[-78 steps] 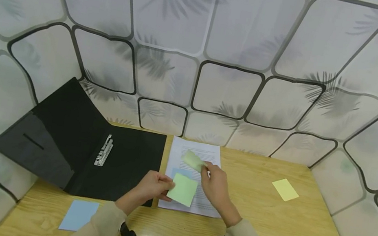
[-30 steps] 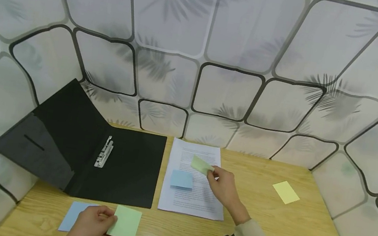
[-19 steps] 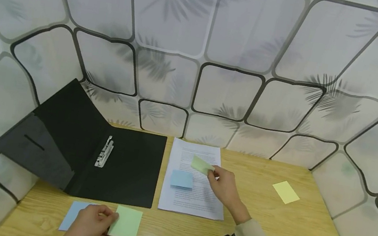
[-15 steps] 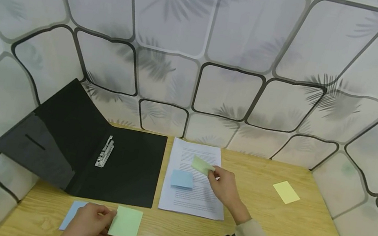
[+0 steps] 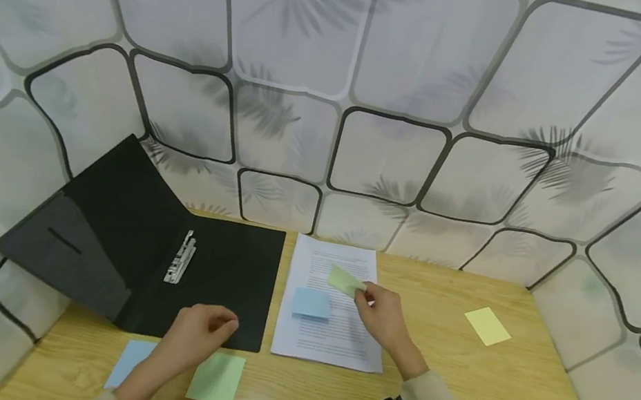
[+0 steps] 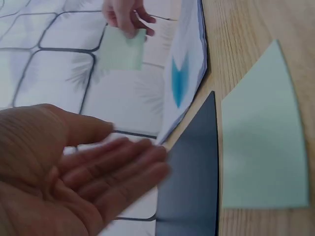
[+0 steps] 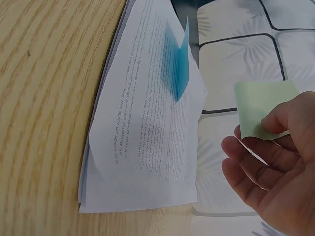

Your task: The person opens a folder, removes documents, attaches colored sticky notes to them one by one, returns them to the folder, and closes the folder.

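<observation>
My right hand pinches a single green sticky note above the printed papers; the right wrist view shows the note between thumb and fingers. A blue sticky note is on the top sheet, with part of it standing up. My left hand is raised over the front edge of the black folder and holds nothing, its fingers relaxed in the left wrist view. Below it on the table lies a green note pad.
The black folder lies spread at the left, its cover tilted up and its metal clip showing. A blue note pad is at the front left, partly behind my left forearm. A yellow note lies at the right.
My left hand has let go of the green pad, now lying on the table, and has risen toward the folder. The right hand, holding its green note, has barely moved over the last second.
</observation>
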### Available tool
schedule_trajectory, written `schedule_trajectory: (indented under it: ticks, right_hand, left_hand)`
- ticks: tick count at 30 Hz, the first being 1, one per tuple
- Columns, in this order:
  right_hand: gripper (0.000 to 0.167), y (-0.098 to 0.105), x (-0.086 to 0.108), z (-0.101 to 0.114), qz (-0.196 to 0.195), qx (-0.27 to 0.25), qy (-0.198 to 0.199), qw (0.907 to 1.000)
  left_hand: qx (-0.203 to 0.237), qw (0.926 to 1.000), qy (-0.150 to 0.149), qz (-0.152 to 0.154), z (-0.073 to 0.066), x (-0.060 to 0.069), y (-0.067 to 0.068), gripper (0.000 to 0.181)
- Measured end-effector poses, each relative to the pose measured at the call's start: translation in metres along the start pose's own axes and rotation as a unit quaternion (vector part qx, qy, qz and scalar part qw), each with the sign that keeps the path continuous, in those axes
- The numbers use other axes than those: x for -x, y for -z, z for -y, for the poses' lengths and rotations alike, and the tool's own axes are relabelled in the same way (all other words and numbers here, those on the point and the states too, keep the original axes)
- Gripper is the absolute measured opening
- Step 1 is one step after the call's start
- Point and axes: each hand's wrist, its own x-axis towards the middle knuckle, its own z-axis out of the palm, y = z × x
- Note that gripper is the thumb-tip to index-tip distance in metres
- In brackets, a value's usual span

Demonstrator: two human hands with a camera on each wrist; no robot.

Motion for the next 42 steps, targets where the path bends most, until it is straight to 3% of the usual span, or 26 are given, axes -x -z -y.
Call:
schedule_trajectory:
  ticks: [5,10,15,17,21,27,30,34,38,41,42]
  right_hand:
    - [0.015,-0.001,0.001,0.001,0.003,-0.01,0.01,0.9999]
    - [0.016,-0.001,0.003,0.002,0.016,-0.011,0.016,0.9997]
    - [0.018,0.0,0.005,0.003,0.026,-0.006,0.043,0.9987]
    - [0.019,0.0,0.005,0.003,0.03,-0.003,0.058,0.9979]
    - [0.02,0.002,0.007,0.002,0.04,0.0,0.078,0.9962]
    - [0.027,0.012,0.01,-0.006,0.05,-0.008,0.063,0.9967]
    - [0.028,0.017,0.01,-0.01,0.052,-0.029,0.043,0.9973]
    - [0.03,0.021,0.008,-0.014,0.103,-0.066,0.022,0.9923]
    - [0.034,0.021,0.006,-0.018,0.169,-0.078,0.028,0.9821]
    - [0.025,0.019,0.006,-0.02,0.18,-0.065,0.036,0.9809]
    - [0.022,0.019,0.006,-0.021,0.175,-0.054,0.039,0.9822]
  left_hand:
    - [0.008,0.9954,-0.093,-0.021,-0.01,-0.042,-0.029,0.019]
    - [0.016,0.9897,-0.141,-0.017,-0.028,-0.074,-0.053,0.024]
    - [0.014,0.9849,-0.172,-0.003,-0.043,-0.091,-0.07,0.032]
    - [0.007,0.983,-0.183,-0.002,-0.047,-0.095,-0.076,0.033]
    - [-0.009,0.9761,-0.216,-0.017,-0.05,-0.1,-0.085,0.018]
    - [-0.009,0.9679,-0.249,-0.03,-0.05,-0.098,-0.092,0.017]
    - [-0.033,0.9615,-0.271,-0.03,-0.049,-0.095,-0.095,0.021]
    - [-0.049,0.953,-0.297,-0.029,-0.048,-0.093,-0.099,0.026]
    - [-0.059,0.945,-0.321,-0.026,-0.048,-0.091,-0.104,0.027]
    - [-0.107,0.934,-0.34,-0.017,-0.048,-0.089,-0.108,0.026]
    - [-0.12,0.9335,-0.338,0.001,-0.048,-0.089,-0.108,0.028]
